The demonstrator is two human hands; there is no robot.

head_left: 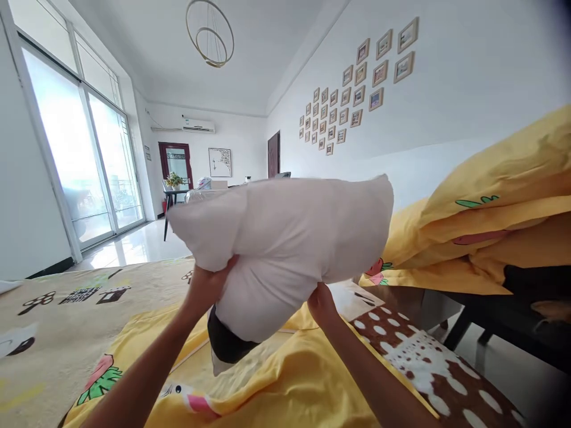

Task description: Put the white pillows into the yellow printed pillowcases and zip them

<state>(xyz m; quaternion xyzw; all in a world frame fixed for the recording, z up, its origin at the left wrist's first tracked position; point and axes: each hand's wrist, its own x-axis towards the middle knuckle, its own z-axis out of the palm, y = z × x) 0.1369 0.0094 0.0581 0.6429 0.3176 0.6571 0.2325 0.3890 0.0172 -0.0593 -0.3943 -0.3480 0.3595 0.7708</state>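
Note:
A white pillow [285, 232] hangs in the air before me, creased and bent across its middle, with a black patch near its lower corner. My left hand [216, 276] grips its left side, the fingers partly sunk behind the fabric. On the lower right edge, my right hand [322, 302] is closed on the pillow too. Beneath it lies a yellow cloth cover [307, 374] with printed cartoon figures, spread over a cream patterned blanket [147, 288].
Yellow printed bedding [482, 196] is heaped over a dark piece of furniture [482, 315] at right. A brown blanket part with white dots [401, 345] lies below it. Behind the pillow stands a dark table [172, 193] with a potted plant [173, 180]. Glass doors [89, 160] are at left.

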